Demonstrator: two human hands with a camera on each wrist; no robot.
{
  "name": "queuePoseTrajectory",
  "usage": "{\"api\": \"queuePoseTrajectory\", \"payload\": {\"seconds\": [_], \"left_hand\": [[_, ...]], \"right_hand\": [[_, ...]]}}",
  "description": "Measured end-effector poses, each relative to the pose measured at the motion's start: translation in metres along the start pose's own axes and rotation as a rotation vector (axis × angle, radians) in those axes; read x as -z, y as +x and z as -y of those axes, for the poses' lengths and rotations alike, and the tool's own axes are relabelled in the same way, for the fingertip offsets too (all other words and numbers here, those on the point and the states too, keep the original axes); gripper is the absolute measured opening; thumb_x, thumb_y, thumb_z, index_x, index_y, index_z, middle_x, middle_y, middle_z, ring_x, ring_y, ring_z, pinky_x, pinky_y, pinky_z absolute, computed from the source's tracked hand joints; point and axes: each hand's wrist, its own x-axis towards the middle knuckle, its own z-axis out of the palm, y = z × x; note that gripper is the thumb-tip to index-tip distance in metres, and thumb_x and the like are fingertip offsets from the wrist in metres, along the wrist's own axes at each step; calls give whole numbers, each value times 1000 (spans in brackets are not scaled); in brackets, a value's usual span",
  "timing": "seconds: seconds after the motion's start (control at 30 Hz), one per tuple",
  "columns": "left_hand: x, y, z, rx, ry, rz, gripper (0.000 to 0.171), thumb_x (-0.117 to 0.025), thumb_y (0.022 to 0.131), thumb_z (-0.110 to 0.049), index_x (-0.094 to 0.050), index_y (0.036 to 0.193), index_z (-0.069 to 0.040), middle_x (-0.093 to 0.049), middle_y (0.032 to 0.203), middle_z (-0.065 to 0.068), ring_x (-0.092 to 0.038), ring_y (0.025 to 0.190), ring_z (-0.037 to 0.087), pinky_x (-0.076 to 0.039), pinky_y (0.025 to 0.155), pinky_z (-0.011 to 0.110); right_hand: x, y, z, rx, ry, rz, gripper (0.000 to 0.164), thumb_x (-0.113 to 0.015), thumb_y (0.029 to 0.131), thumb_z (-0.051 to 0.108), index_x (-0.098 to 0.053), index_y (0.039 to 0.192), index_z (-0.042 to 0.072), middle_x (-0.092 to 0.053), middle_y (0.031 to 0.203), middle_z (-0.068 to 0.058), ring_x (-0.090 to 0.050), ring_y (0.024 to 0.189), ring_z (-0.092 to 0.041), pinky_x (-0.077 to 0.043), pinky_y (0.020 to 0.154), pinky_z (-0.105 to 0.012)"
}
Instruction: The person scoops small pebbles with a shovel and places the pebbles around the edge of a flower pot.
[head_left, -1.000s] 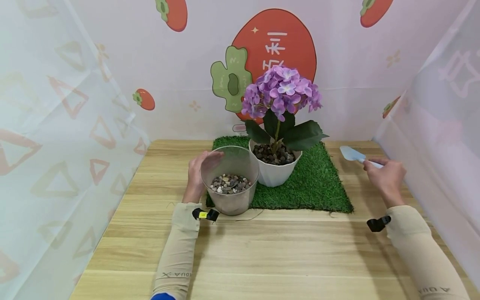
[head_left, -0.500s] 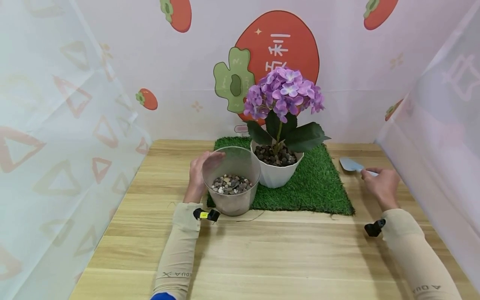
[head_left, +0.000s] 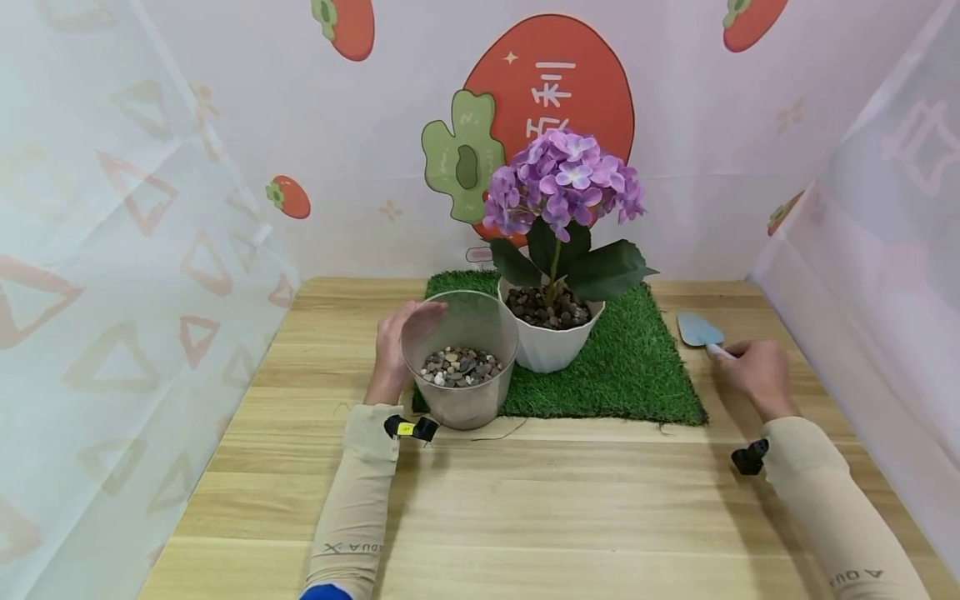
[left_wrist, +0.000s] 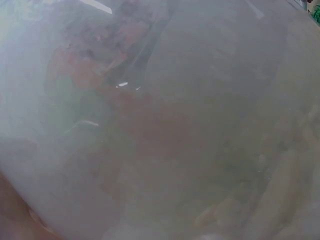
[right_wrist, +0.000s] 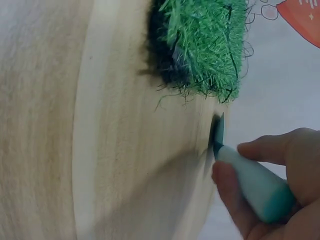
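My left hand (head_left: pixel 390 346) holds the smoky see-through plastic bucket (head_left: pixel 461 408) by its left side, fingers reaching round behind it. Small mixed pebbles (head_left: pixel 459 367) cover the bucket's bottom. In the left wrist view the bucket's blurry wall (left_wrist: pixel 165 125) fills nearly everything. On the right, my right hand (head_left: pixel 759 375) grips a small pale-blue trowel (head_left: pixel 700 330) by its handle. The right wrist view shows the white handle (right_wrist: pixel 252 185) between thumb and fingers, with the blade low over the wood.
A white pot (head_left: pixel 551 346) with purple hydrangea (head_left: pixel 566 183) and dark stones stands right behind the bucket. It sits on a square of artificial grass (head_left: pixel 630 387). The wooden table (head_left: pixel 570 508) extends in front, and printed curtains (head_left: pixel 360 125) enclose the back and sides.
The right hand has shifted left and a little toward the person with the trowel, whose blade has swung to point away more. The left hand and bucket stay put.
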Motion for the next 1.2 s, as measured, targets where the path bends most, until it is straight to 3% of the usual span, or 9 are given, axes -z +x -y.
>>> {"api": "queuePoseTrajectory", "payload": {"seconds": [0.33, 0.47, 0.63, 0.87, 0.93, 1.0, 1.07, 1.13, 1.2], "left_hand": [[4, 0, 0, -2, 57, 8, 43, -45, 113, -15, -58, 126, 24, -77, 120, 24, -75, 116, 33, -54, 116, 45], [6, 0, -1, 6, 104, 22, 45, -42, 114, -16, -56, 127, 24, -76, 122, 25, -75, 118, 32, -54, 116, 44], [9, 1, -4, 9, 255, 35, 49, -42, 115, -24, -60, 129, 19, -75, 127, 23, -75, 119, 26, -57, 114, 38], [19, 2, -7, 13, 409, 38, 56, -44, 114, -39, -64, 131, 11, -69, 133, 28, -75, 119, 23, -57, 114, 41], [25, 3, -9, 14, 462, 32, 57, -42, 115, -40, -65, 130, 10, -69, 133, 28, -75, 118, 23, -57, 114, 42], [31, 3, -12, 24, 527, 24, 55, -42, 115, -40, -67, 130, 7, -70, 132, 27, -75, 118, 24, -57, 114, 43], [39, 4, -14, 48, 613, -2, 54, -43, 114, -42, -68, 131, 3, -71, 133, 26, -73, 121, 28, -56, 115, 46], [48, 4, -17, 64, 716, -6, 55, -43, 114, -45, -67, 134, 0, -70, 135, 25, -69, 126, 33, -55, 115, 50], [58, 4, -19, 80, 831, -5, 57, -44, 113, -49, -65, 139, -2, -69, 138, 22, -65, 131, 37, -53, 115, 54]], "right_hand": [[2, -2, 1, -12, -64, 80, 35, -73, 98, 25, -77, 108, -8, -77, 104, -30, -71, 88, -41, -50, 55, -28], [2, -3, 1, -26, -119, 99, 38, -72, 98, 30, -77, 110, -6, -77, 106, -28, -70, 83, -37, -48, 50, -30], [4, -2, 3, -46, -161, 133, 42, -70, 98, 34, -75, 115, -5, -75, 111, -30, -68, 77, -31, -46, 47, -32], [10, 0, 6, -38, -198, 195, 50, -66, 101, 39, -72, 122, -7, -68, 126, -35, -71, 91, -43, -51, 50, -34], [11, 2, 8, -22, -207, 226, 50, -62, 103, 40, -73, 103, -9, -71, 99, -33, -67, 76, -39, -47, 49, -32], [13, 4, 11, -5, -217, 272, 51, -58, 104, 41, -68, 85, -4, -64, 75, -22, -60, 64, -29, -43, 48, -31], [15, 7, 15, 5, -219, 331, 51, -54, 106, 43, -66, 86, -3, -54, 67, -11, -49, 56, -20, -41, 49, -31], [16, 11, 21, 16, -225, 382, 54, -51, 108, 45, -64, 95, -5, -50, 68, -8, -47, 56, -20, -42, 51, -33], [17, 13, 30, 38, -237, 408, 67, -47, 109, 50, -58, 127, -14, -63, 91, -29, -63, 72, -38, -56, 61, -46]]}}
